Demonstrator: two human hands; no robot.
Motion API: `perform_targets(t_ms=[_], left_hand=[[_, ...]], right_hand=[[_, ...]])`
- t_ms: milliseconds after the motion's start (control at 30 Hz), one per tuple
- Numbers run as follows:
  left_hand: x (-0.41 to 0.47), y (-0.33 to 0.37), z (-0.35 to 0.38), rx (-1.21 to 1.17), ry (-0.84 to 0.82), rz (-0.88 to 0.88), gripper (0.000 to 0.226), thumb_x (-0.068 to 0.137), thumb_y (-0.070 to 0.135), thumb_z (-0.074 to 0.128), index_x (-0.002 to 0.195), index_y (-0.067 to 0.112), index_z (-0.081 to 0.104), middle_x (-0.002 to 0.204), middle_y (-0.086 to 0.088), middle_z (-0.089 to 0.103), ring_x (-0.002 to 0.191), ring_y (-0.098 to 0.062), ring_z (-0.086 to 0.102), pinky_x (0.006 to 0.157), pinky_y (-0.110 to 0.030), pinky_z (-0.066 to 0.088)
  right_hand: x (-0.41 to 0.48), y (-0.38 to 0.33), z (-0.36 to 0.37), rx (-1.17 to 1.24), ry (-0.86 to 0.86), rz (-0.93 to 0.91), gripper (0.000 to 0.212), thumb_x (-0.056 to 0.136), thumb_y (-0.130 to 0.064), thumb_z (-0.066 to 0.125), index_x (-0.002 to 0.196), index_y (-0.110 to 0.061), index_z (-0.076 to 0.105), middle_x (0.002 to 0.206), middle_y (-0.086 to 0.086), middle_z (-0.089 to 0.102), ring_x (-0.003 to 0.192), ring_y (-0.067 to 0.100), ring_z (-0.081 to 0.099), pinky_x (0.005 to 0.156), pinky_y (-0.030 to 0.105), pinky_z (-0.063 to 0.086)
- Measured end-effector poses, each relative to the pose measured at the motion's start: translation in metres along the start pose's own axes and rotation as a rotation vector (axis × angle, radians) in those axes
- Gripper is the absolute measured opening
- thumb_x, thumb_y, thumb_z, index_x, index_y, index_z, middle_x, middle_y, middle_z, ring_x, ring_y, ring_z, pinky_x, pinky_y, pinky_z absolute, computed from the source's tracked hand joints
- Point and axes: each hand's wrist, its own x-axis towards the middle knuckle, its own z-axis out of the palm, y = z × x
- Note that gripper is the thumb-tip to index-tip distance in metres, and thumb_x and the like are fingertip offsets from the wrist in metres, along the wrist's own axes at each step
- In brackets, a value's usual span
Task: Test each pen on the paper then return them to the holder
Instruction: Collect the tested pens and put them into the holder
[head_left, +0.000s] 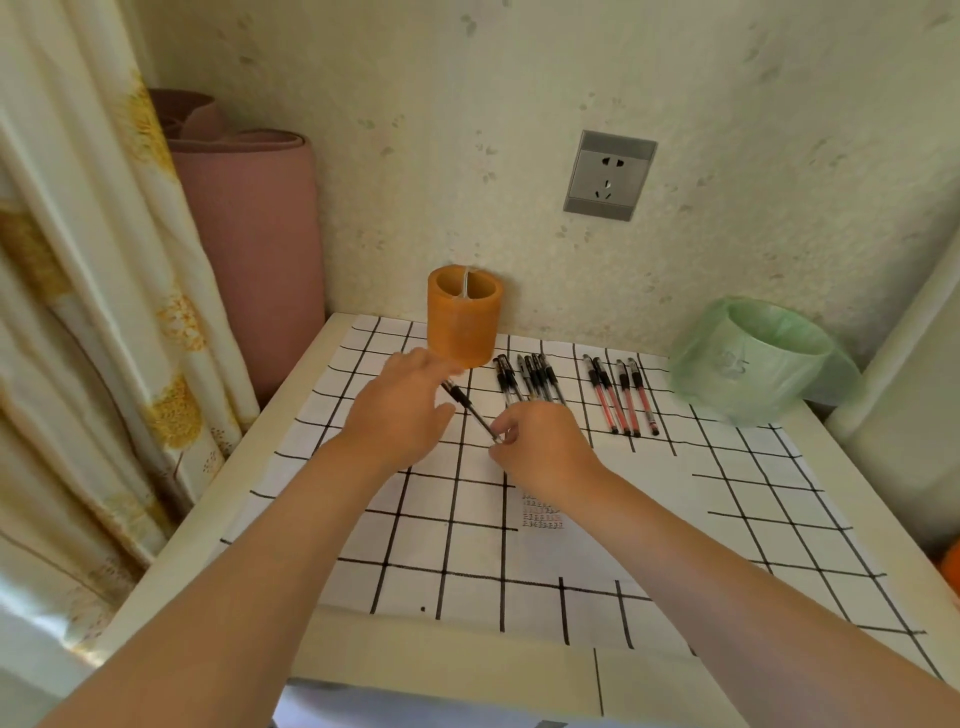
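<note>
**Pen (471, 411) pinched low over the paper (649, 525), holder (462, 325) waiting at the wall**

The right hand (540, 449) was clamped on the pen's near end, thumb and forefinger curled round it. The barrel slanted up and away toward the left hand (402, 413). That hand lay over the far, capped end with its fingers stretched toward the holder. They were blurred, so whether they gripped the cap or only touched it could not be told.

The orange holder stood upright just beyond the left fingertips, and no pen showed inside it. To its right a row of black pens (530, 382) lay side by side on the paper, with four red pens (621, 397) a little further right. A small patch of test marks (543, 515) sat near the right wrist.

Judging by this, the step was uncapping the pen for its trial. It would go best with the right pinch firm and the cap pulled straight along the barrel, not bent sideways. The stroke should then land beside the existing marks, on bare paper between the grid lines, where faint ink would still be readable. The elbow should stay clear of the laid-out rows
</note>
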Motion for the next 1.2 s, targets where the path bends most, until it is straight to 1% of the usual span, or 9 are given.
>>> perform_targets(t_ms=[100, 200, 333, 467, 600, 700, 933, 1033, 1200], left_hand=[[-0.001, -0.007, 0.008, 0.018, -0.143, 0.061, 0.043, 0.095, 0.027, 0.061, 0.137, 0.036, 0.053, 0.138, 0.008, 0.047, 0.129, -0.013, 0.038, 0.101, -0.034, 0.044], [-0.003, -0.014, 0.013, 0.036, -0.244, 0.034, 0.047, 0.095, 0.028, 0.060, 0.140, 0.037, 0.050, 0.134, 0.005, 0.045, 0.129, -0.015, 0.037, 0.099, -0.035, 0.045], [-0.003, -0.019, 0.015, 0.050, -0.315, 0.055, 0.049, 0.097, 0.027, 0.057, 0.143, 0.039, 0.047, 0.129, 0.002, 0.047, 0.124, -0.018, 0.040, 0.093, -0.033, 0.045], [0.002, -0.022, 0.020, 0.057, -0.301, 0.082, 0.045, 0.099, 0.025, 0.055, 0.141, 0.037, 0.049, 0.127, 0.002, 0.047, 0.121, -0.017, 0.041, 0.090, -0.032, 0.046], [0.007, -0.021, 0.026, 0.073, -0.260, 0.109, 0.041, 0.100, 0.024, 0.053, 0.139, 0.036, 0.051, 0.126, 0.001, 0.047, 0.121, -0.017, 0.041, 0.088, -0.031, 0.047], [0.011, -0.018, 0.029, 0.084, -0.206, 0.121, 0.035, 0.098, 0.025, 0.057, 0.131, 0.035, 0.057, 0.122, 0.003, 0.045, 0.118, -0.015, 0.041, 0.085, -0.029, 0.046], [0.016, -0.015, 0.032, 0.087, -0.168, 0.115, 0.022, 0.096, 0.024, 0.060, 0.116, 0.032, 0.064, 0.118, 0.005, 0.046, 0.116, -0.014, 0.040, 0.090, -0.033, 0.049], [0.015, -0.017, 0.031, 0.075, -0.171, 0.101, 0.021, 0.096, 0.024, 0.060, 0.115, 0.032, 0.063, 0.119, 0.006, 0.047, 0.117, -0.013, 0.040, 0.092, -0.032, 0.048], [0.010, -0.021, 0.026, 0.064, -0.161, 0.120, 0.020, 0.094, 0.027, 0.063, 0.114, 0.032, 0.063, 0.127, 0.007, 0.048, 0.123, -0.013, 0.038, 0.097, -0.030, 0.043]], right_hand=[[0.010, -0.009, 0.011, -0.058, -0.023, 0.040, 0.022, 0.089, -0.021, 0.067, 0.109, -0.015, 0.073, 0.103, 0.003, 0.072, 0.094, 0.017, 0.067, 0.082, 0.028, 0.057], [0.014, -0.015, 0.014, -0.137, -0.052, 0.024, 0.031, 0.086, -0.038, 0.068, 0.099, -0.011, 0.075, 0.092, 0.007, 0.074, 0.087, 0.020, 0.069, 0.078, 0.036, 0.059], [0.029, -0.015, 0.001, -0.223, 0.067, -0.014, 0.039, 0.092, -0.045, 0.056, 0.116, -0.016, 0.067, 0.108, 0.003, 0.068, 0.096, 0.019, 0.064, 0.079, 0.033, 0.055], [0.052, 0.006, -0.008, -0.408, 0.110, 0.049, 0.022, 0.094, -0.027, 0.051, 0.101, -0.010, 0.063, 0.112, 0.008, 0.057, 0.086, 0.022, 0.057, 0.067, 0.029, 0.045], [0.061, 0.017, -0.003, -0.500, 0.096, 0.076, 0.032, 0.097, -0.039, 0.050, 0.096, -0.011, 0.065, 0.112, 0.008, 0.055, 0.093, 0.024, 0.059, 0.071, 0.032, 0.047], [0.065, 0.012, 0.000, -0.525, 0.120, 0.043, 0.036, 0.093, -0.049, 0.051, 0.079, -0.016, 0.059, 0.102, 0.005, 0.054, 0.083, 0.021, 0.057, 0.064, 0.031, 0.046], [0.066, -0.004, 0.005, -0.605, -0.014, 0.053, 0.032, 0.090, -0.045, 0.051, 0.071, -0.019, 0.051, 0.069, -0.003, 0.056, 0.067, 0.017, 0.059, 0.055, 0.026, 0.044], [0.066, -0.010, 0.007, -0.680, -0.072, 0.058, 0.027, 0.090, -0.041, 0.049, 0.077, -0.018, 0.054, 0.073, -0.003, 0.056, 0.071, 0.018, 0.058, 0.061, 0.026, 0.046], [0.062, -0.011, 0.013, -0.801, -0.089, -0.047, 0.022, 0.097, -0.023, 0.042, 0.112, -0.012, 0.052, 0.099, 0.004, 0.066, 0.083, 0.023, 0.061, 0.066, 0.031, 0.042]])
